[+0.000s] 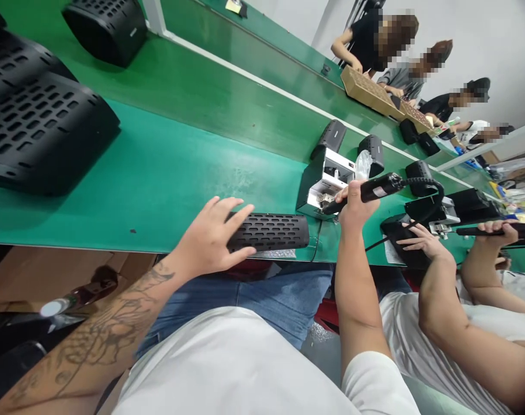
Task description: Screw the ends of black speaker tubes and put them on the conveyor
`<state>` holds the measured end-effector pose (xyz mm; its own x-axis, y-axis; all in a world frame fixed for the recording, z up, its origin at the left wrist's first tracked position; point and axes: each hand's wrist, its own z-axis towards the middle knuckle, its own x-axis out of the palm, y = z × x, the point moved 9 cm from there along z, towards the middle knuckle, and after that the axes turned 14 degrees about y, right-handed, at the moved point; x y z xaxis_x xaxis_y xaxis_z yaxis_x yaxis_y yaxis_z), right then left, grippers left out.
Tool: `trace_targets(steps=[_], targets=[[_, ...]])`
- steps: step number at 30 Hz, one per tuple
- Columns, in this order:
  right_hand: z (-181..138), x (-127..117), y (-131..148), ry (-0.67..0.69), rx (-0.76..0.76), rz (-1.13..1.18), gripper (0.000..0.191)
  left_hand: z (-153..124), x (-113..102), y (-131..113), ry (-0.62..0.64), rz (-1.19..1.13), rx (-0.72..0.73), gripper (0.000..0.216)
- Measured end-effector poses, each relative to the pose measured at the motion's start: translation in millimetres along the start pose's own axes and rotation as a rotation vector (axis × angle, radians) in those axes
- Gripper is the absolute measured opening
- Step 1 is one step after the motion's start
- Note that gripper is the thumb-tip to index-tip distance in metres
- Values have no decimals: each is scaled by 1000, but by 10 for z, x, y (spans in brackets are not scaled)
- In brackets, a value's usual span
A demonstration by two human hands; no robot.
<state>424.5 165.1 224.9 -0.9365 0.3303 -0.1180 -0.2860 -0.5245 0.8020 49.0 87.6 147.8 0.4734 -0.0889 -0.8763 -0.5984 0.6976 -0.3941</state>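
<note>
My left hand (216, 236) has its fingers spread at the left end of a black slotted speaker housing (273, 230), covering that end. The housing lies near the front edge of the green bench (176, 167). In my right hand (357, 207) is a black electric screwdriver (381, 187), its tip pointing left at a small screw feeder (325, 187). Whether the tip touches the feeder is hard to see. A cord runs from the screwdriver's right end.
Large black slotted housings (41, 127) stand at the left, with another speaker (110, 29) behind. Smaller speakers (331, 138) sit beyond the feeder. To the right, a co-worker's hand (424, 242) rests by another black unit. A bottle (78, 294) lies below the bench. Several people work across the bench.
</note>
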Motion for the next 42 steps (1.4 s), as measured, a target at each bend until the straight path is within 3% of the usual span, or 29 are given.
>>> trace_targets(steps=[4, 7, 10, 14, 25, 28, 31, 33, 37, 42], targets=[[-54, -125, 237, -55, -72, 67, 51, -356, 172, 512, -8, -259, -73, 111], [-16, -207, 374, -104, -116, 89, 44, -430, 408, 652, 32, -407, -130, 126], [-10, -283, 362, -189, -125, 84, 45, -405, 551, 637, 52, -446, -144, 130], [-43, -300, 300, -256, -142, -2, 51, -384, 588, 618, 53, -450, -149, 129], [94, -110, 114, -104, -57, -87, 60, -406, 574, 643, 35, -439, -157, 128], [62, -106, 211, -90, -46, -71, 58, -395, 579, 640, 52, -453, -177, 128], [-80, -74, 514, -86, -64, -1, 55, -387, 578, 630, 66, -466, -189, 126], [-228, 15, 788, -43, -82, 115, 54, -383, 573, 618, 67, -472, -189, 125], [-571, 465, 1265, 210, -59, 371, 47, -380, 575, 614, 72, -477, -197, 126], [-838, 1020, 1427, 395, -35, 496, 41, -381, 594, 624, 78, -485, -198, 131]])
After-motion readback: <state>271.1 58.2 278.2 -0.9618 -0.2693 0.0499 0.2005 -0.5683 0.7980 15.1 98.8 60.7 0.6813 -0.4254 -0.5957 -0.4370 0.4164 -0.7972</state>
